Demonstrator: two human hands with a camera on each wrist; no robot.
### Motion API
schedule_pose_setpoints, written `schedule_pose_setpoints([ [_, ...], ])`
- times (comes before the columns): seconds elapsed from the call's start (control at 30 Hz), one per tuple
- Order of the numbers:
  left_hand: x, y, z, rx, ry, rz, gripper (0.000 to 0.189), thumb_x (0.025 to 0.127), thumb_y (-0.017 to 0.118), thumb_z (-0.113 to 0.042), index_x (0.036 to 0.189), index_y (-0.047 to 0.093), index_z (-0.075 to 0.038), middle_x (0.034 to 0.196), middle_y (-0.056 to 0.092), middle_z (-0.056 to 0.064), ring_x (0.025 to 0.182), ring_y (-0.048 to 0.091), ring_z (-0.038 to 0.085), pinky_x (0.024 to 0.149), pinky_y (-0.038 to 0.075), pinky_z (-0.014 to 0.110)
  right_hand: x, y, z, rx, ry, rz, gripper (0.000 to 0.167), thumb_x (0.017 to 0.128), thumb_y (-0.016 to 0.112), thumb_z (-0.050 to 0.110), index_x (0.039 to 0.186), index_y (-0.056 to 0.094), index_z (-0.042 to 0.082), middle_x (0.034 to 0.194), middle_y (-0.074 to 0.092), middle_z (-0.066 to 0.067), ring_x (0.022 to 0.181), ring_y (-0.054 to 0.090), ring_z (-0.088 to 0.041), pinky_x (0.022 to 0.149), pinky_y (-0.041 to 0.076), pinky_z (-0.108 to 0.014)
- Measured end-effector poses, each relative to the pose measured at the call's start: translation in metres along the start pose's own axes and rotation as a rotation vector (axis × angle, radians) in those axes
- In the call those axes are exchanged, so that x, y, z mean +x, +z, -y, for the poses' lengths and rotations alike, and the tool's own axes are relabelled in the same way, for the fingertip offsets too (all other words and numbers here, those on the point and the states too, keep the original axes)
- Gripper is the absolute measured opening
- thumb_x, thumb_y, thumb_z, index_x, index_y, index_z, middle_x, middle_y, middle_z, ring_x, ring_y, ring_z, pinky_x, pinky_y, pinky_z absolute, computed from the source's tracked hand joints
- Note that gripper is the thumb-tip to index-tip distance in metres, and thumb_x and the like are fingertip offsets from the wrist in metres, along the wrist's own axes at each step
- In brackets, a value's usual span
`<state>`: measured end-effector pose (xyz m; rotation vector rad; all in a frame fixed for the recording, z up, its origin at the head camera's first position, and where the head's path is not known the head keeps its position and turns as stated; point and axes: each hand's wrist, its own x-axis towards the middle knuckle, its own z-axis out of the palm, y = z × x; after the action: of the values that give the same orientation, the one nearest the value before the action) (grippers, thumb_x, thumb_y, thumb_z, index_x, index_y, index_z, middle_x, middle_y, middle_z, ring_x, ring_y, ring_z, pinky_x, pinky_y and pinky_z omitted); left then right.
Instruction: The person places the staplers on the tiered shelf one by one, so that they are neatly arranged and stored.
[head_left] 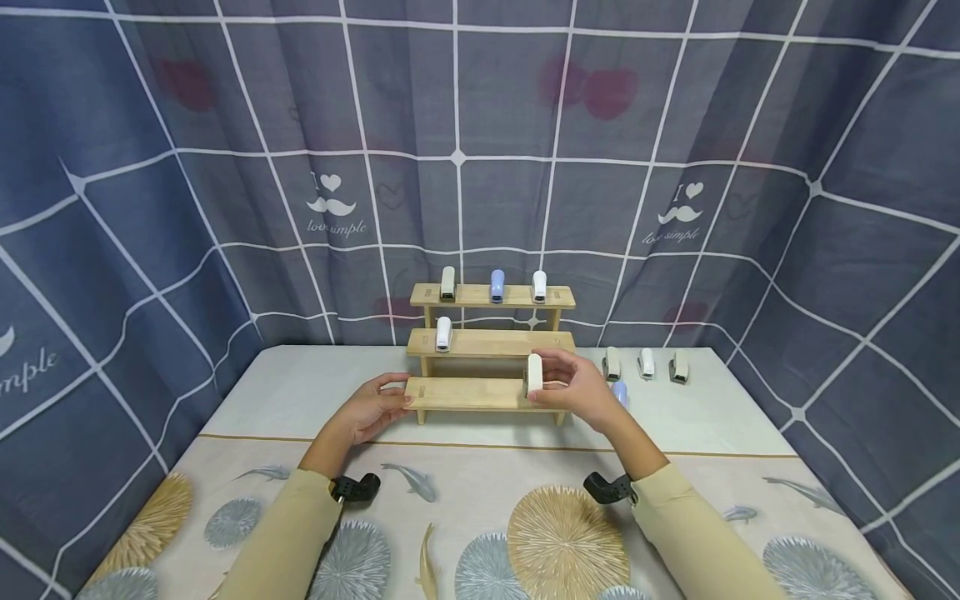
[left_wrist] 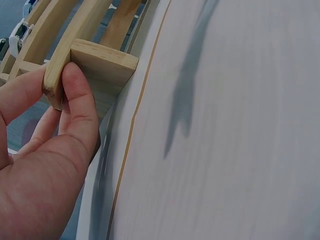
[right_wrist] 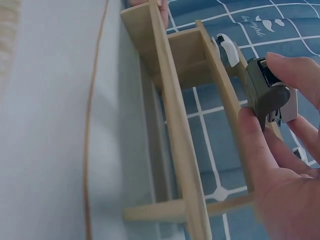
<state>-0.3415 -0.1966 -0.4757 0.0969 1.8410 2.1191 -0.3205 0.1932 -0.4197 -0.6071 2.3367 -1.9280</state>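
Observation:
A three-tier wooden stand point(head_left: 480, 343) rises at the back of the table. My left hand point(head_left: 375, 407) pinches the left end of its lowest shelf point(left_wrist: 75, 45), thumb on one face and fingers on the other. With my right hand point(head_left: 576, 387) I grip a small stapler point(right_wrist: 267, 90), cream on top and dark grey-green underneath. In the head view it stands over the right end of the lowest shelf. A cream stapler point(head_left: 447, 283), a blue stapler point(head_left: 497, 286) and a white stapler point(head_left: 539, 286) line the top shelf. One white stapler point(head_left: 443, 333) sits on the middle shelf's left.
Right of the stand are two cream staplers point(head_left: 611, 364) point(head_left: 678, 367), a white stapler point(head_left: 646, 363) between them, and a blue stapler point(head_left: 619, 392) partly behind my right hand. A patterned cloth point(head_left: 465, 475) covers the table's front. A checked curtain point(head_left: 495, 200) surrounds the table.

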Motion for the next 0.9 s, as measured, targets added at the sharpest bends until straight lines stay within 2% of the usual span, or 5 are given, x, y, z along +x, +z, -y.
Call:
schedule_pose_setpoints([
  [0.2,0.000,0.001,-0.001,0.002,0.000,0.000,0.063,0.096,0.061,0.008,0.152,0.032,0.005,0.106,0.065,0.005,0.094,0.069,0.012,0.085,0.061,0.024,0.018,0.005,0.004,-0.014,-0.007,0.000,0.076,0.074,0.089,0.000,0.142,0.056,0.005,0.130,0.064,-0.024,0.105,0.069,-0.020,0.086,0.060,-0.024],
  [0.4,-0.002,0.002,-0.002,0.004,0.001,-0.005,0.063,0.096,0.061,0.009,0.152,0.032,0.005,0.105,0.066,0.004,0.093,0.069,0.012,0.085,0.060,0.024,0.034,0.009,0.012,-0.032,-0.010,-0.003,0.076,0.076,0.088,0.001,0.144,0.055,0.004,0.132,0.064,-0.021,0.110,0.069,-0.022,0.088,0.060,-0.025],
  [0.63,-0.002,0.001,-0.001,-0.015,0.003,0.005,0.064,0.096,0.059,0.010,0.153,0.031,0.005,0.106,0.066,0.005,0.094,0.070,0.012,0.085,0.061,0.023,0.053,0.012,0.018,-0.063,0.001,-0.030,0.077,0.075,0.090,0.004,0.144,0.057,0.008,0.134,0.065,-0.018,0.115,0.069,-0.027,0.089,0.060,-0.028],
  [0.9,-0.002,0.001,-0.002,-0.013,-0.002,-0.003,0.065,0.096,0.061,0.009,0.154,0.032,0.004,0.106,0.065,0.005,0.094,0.070,0.013,0.085,0.061,0.024,0.072,0.019,0.021,-0.083,-0.018,-0.020,0.072,0.076,0.089,0.003,0.141,0.058,0.003,0.128,0.068,-0.022,0.114,0.069,-0.031,0.092,0.061,-0.031],
])
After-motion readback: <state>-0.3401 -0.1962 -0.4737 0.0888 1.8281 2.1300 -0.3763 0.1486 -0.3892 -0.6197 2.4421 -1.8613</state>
